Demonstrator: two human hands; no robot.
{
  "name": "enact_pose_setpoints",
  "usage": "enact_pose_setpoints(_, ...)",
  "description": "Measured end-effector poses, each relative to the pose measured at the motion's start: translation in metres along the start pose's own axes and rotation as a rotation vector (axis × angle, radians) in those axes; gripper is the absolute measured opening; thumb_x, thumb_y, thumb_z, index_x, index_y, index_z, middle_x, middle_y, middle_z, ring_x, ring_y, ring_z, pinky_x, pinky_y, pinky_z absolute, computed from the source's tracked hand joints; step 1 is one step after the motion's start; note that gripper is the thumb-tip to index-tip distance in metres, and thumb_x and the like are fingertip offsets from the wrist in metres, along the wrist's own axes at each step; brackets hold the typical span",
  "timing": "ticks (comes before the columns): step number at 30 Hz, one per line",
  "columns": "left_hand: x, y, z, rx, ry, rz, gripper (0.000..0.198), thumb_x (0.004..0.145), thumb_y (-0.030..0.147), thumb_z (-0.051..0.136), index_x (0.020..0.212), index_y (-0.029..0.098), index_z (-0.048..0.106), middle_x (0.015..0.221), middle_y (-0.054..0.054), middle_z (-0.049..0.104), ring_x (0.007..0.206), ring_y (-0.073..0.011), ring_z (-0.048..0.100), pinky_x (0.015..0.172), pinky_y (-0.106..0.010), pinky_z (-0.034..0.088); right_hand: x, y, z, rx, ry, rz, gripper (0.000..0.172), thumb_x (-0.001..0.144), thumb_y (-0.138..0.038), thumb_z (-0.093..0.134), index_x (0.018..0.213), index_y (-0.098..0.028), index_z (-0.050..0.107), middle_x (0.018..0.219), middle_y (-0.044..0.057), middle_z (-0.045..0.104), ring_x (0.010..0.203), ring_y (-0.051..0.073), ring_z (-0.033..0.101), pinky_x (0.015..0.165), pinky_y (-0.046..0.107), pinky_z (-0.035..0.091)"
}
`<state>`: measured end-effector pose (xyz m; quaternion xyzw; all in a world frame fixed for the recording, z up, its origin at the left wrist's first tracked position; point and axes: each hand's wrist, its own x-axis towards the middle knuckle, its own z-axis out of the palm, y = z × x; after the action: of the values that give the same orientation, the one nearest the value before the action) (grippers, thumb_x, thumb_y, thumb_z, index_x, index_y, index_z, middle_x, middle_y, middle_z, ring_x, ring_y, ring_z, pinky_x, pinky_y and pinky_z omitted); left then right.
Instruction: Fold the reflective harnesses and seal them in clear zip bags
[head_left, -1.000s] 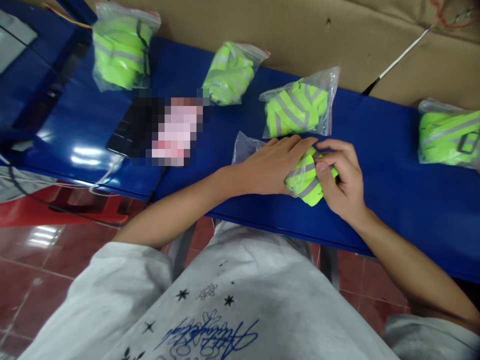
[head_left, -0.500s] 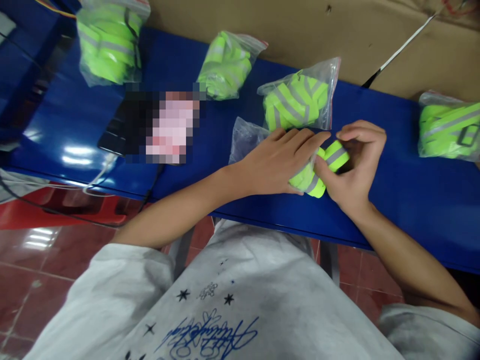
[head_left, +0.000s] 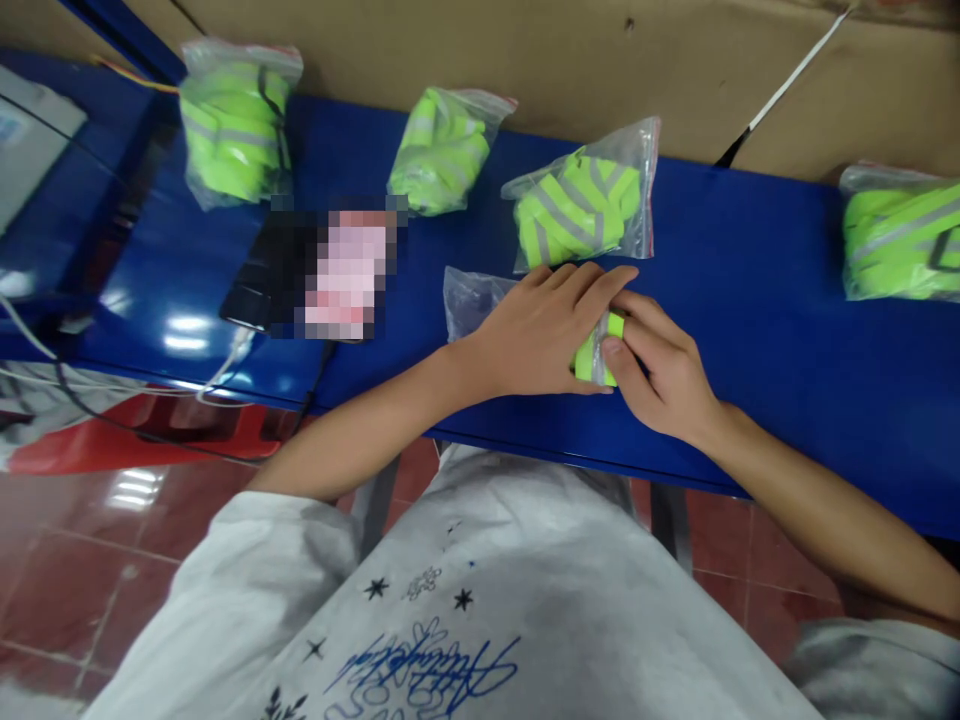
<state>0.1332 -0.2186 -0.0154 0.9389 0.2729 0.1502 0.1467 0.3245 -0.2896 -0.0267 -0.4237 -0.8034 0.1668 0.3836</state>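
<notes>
A clear plastic bag (head_left: 474, 302) lies on the blue table in front of me, mostly covered by my left hand (head_left: 544, 330). That hand is bent over the bag, thumb at the near side and fingers at the far side, gripping it around its contents. At its mouth shows a folded fluorescent yellow reflective strap (head_left: 592, 352) with a grey stripe. My right hand (head_left: 664, 375) is closed on the strap's right end, with thumb and fingers pressed against it. How much strap is inside the bag is hidden under my left hand.
Bagged reflective straps stand along the back: one (head_left: 581, 205) just beyond my hands, others (head_left: 442, 150) (head_left: 234, 130) to the left, another (head_left: 904, 240) at the far right. A dark phone (head_left: 251, 285) with a blurred-out screen and white cable (head_left: 225, 365) lies left on the blue table (head_left: 772, 350).
My right hand has moved left against my left hand, pushing the loose strap end in toward the bag. Less strap shows now. The view has shifted slightly.
</notes>
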Motion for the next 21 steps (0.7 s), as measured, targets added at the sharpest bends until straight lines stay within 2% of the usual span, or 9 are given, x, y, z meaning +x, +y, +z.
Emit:
enact_pose_setpoints(2, 0.001, 0.003, 0.000, -0.004, 0.034, -0.029, 0.095, 0.082, 0.063, 0.073, 0.157, 0.019, 0.036, 0.148, -0.016, 0.059, 0.135, -0.0387, 0.058, 0.113, -0.052, 0.046, 0.001, -0.001, 0.005, 0.011, 0.080, 0.037, 0.022, 0.106, -0.030, 0.047, 0.122, -0.025, 0.063, 0.137, 0.011, 0.063, 0.133, 0.029, 0.062, 0.110, 0.055, 0.056)
enact_pose_setpoints(4, 0.001, 0.005, -0.001, -0.004, 0.079, -0.049, 0.097, 0.083, 0.068, 0.071, 0.159, 0.021, 0.033, 0.154, -0.015, 0.055, 0.139, -0.0384, 0.056, 0.115, -0.052, 0.045, 0.004, -0.002, 0.007, 0.052, 0.234, 0.113, 0.025, 0.104, -0.035, 0.055, 0.129, -0.029, 0.059, 0.141, 0.010, 0.058, 0.139, 0.030, 0.056, 0.115, 0.056, 0.053)
enact_pose_setpoints(6, 0.001, 0.005, -0.004, 0.010, 0.124, -0.076, 0.096, 0.087, 0.074, 0.064, 0.158, 0.019, 0.032, 0.157, -0.016, 0.052, 0.141, -0.0370, 0.054, 0.116, -0.050, 0.045, 0.005, -0.003, 0.005, 0.078, 0.384, 0.179, 0.031, 0.098, -0.041, 0.067, 0.126, -0.032, 0.059, 0.138, 0.010, 0.057, 0.139, 0.031, 0.054, 0.116, 0.055, 0.053)
enact_pose_setpoints(7, 0.001, 0.005, -0.006, 0.023, 0.146, -0.091, 0.095, 0.088, 0.076, 0.060, 0.157, 0.017, 0.032, 0.156, -0.016, 0.053, 0.141, -0.0361, 0.054, 0.115, -0.050, 0.045, 0.005, -0.003, 0.003, 0.076, 0.413, 0.200, 0.032, 0.096, -0.043, 0.071, 0.124, -0.032, 0.060, 0.136, 0.010, 0.057, 0.137, 0.032, 0.055, 0.113, 0.055, 0.055)
enact_pose_setpoints(10, 0.000, 0.002, -0.010, 0.071, 0.221, -0.145, 0.091, 0.090, 0.074, 0.058, 0.156, 0.017, 0.034, 0.149, -0.015, 0.058, 0.135, -0.0342, 0.058, 0.112, -0.049, 0.048, 0.003, -0.005, -0.004, 0.045, 0.350, 0.190, 0.032, 0.096, -0.044, 0.072, 0.124, -0.030, 0.066, 0.133, 0.010, 0.061, 0.131, 0.032, 0.060, 0.106, 0.055, 0.059)
enact_pose_setpoints(12, 0.000, 0.001, -0.011, 0.095, 0.252, -0.141, 0.091, 0.088, 0.075, 0.060, 0.157, 0.022, 0.032, 0.147, -0.012, 0.059, 0.132, -0.0331, 0.059, 0.111, -0.049, 0.049, 0.002, -0.007, -0.006, 0.040, 0.289, 0.149, 0.032, 0.098, -0.038, 0.068, 0.129, -0.030, 0.068, 0.137, 0.010, 0.063, 0.131, 0.032, 0.062, 0.110, 0.057, 0.057)
enact_pose_setpoints(14, -0.001, 0.000, -0.009, 0.124, 0.239, -0.119, 0.090, 0.089, 0.073, 0.058, 0.160, 0.025, 0.029, 0.146, -0.011, 0.060, 0.129, -0.0327, 0.060, 0.110, -0.049, 0.050, 0.001, -0.008, -0.004, 0.037, 0.244, 0.093, 0.030, 0.100, -0.032, 0.065, 0.129, -0.031, 0.070, 0.138, 0.009, 0.065, 0.131, 0.032, 0.063, 0.113, 0.058, 0.054)
enact_pose_setpoints(18, -0.001, 0.004, -0.004, 0.116, 0.175, -0.122, 0.087, 0.093, 0.062, 0.056, 0.163, 0.021, 0.024, 0.145, -0.016, 0.059, 0.131, -0.0364, 0.060, 0.110, -0.052, 0.048, 0.003, -0.007, 0.001, 0.062, 0.163, 0.014, 0.025, 0.103, -0.025, 0.057, 0.119, -0.029, 0.075, 0.135, 0.008, 0.068, 0.128, 0.028, 0.066, 0.109, 0.052, 0.058)
enact_pose_setpoints(21, -0.002, 0.008, -0.001, 0.017, 0.148, -0.092, 0.087, 0.094, 0.058, 0.058, 0.163, 0.023, 0.020, 0.153, -0.014, 0.053, 0.137, -0.0332, 0.059, 0.115, -0.051, 0.048, 0.007, -0.005, -0.003, 0.089, 0.133, -0.003, 0.022, 0.102, -0.026, 0.058, 0.117, -0.028, 0.075, 0.127, 0.008, 0.071, 0.121, 0.026, 0.069, 0.103, 0.046, 0.060)
